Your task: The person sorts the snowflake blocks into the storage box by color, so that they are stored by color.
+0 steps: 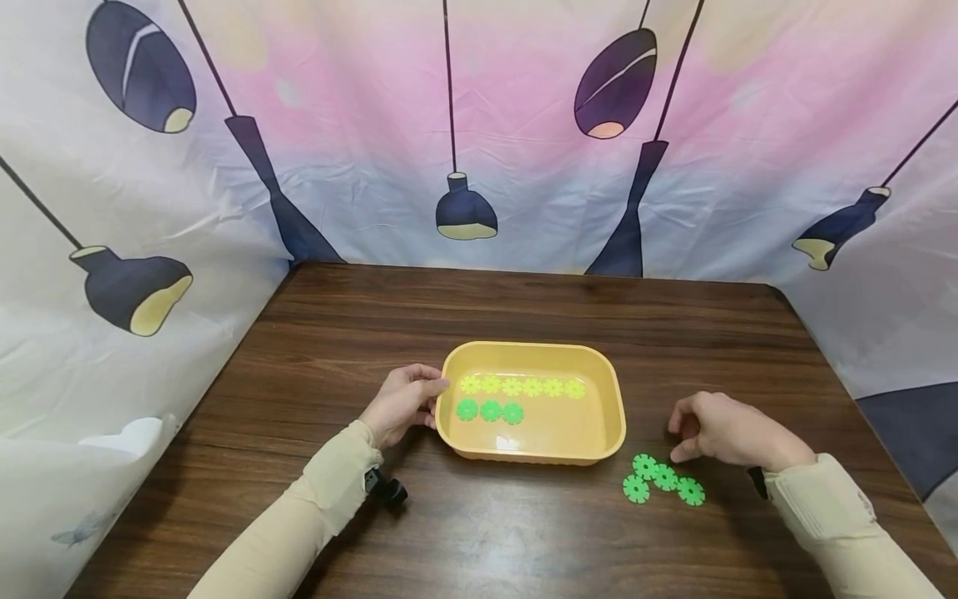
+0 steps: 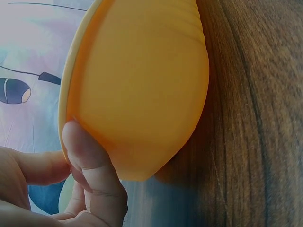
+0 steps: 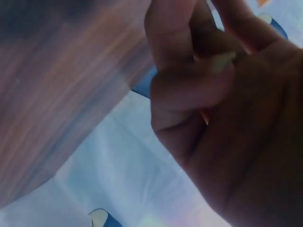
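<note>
Left hand (image 1: 400,403) first on my remote feed: its thumb bends over the rim of a yellow, rounded-rectangular plastic tray (image 1: 530,455) at the tray's left end, with the fingers curled against the outside, so I have a firm pinch there. Just in front of that end, a small black device (image 1: 392,492) sits at the cuff of the cream sleeve (image 1: 337,474). Inside the tray, from its left part toward its right, I see a row of six yellow, flower-shaped notched discs (image 1: 532,385) lying toward the far side; nearer me, in the tray's left half, three green, round notched discs (image 1: 491,411) form a second row. Just beyond the tray's near right corner, four loose green notched discs (image 1: 665,477) lie bunched together on the dark brown wood-grain table (image 1: 359,333). Farthest right of the tray, my right hand (image 1: 737,428) hangs just beside those loose pieces, fingers loosely bent, thumb and forefinger apart, nothing visible in its grasp. Behind the tray, a pink-and-blue cloth (image 1: 352,125) shows printed dark lamps.
</note>
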Available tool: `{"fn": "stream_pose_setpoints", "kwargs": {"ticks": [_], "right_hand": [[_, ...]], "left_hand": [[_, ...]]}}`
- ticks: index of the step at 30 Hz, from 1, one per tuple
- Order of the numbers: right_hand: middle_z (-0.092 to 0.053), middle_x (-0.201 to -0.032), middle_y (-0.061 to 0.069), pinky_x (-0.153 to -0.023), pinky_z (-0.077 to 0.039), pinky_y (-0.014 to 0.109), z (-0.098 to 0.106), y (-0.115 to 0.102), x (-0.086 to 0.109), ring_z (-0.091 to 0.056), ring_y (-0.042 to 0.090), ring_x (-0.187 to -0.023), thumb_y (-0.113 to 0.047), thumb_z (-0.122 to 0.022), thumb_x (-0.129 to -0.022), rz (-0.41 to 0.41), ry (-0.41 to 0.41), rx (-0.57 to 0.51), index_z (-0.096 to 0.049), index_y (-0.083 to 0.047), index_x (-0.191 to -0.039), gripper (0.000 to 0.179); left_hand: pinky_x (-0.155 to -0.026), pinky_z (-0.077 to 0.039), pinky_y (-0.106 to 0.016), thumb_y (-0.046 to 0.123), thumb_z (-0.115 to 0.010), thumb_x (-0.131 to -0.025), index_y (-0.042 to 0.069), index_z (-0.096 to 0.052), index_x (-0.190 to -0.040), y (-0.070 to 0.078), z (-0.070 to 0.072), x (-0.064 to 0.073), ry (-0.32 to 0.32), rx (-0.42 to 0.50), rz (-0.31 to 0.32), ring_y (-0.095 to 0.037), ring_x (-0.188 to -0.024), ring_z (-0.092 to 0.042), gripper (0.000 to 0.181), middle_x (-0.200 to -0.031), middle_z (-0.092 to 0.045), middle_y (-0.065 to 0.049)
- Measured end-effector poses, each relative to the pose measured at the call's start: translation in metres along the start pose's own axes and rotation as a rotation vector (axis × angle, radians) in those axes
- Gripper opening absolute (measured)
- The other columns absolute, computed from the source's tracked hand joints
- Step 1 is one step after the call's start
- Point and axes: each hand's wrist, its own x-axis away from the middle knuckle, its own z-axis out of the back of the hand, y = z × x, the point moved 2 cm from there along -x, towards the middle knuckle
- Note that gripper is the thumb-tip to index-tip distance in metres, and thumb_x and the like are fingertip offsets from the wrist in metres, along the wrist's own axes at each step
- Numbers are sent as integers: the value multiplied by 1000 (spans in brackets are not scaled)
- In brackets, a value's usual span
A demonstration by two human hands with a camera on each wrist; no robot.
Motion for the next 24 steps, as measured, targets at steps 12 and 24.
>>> {"fn": "stream_pose_setpoints", "kwargs": {"ticks": [12,24], "right_hand": [[-53,-68,0,-55,-42,32,-21,-2,-4,-49,15,-60,-25,-91,-63,8,-21,44,-59,-13,-83,39],[-60,-76,-3,-59,-48,32,-19,-6,-6,-54,13,-64,-31,-89,-65,8,-43,59,-65,-11,-82,36]], "left_hand": [[-48,-50,-25,11,-62,-93,-4,-51,-114,1,0,1,1,-1,2,-15,-59,-51,28,-78,-54,-8],[-48,-50,-26,11,-62,-94,-3,-51,-113,0,0,0,7,3,8,-15,-58,-51,26,-78,-54,-8]]}}
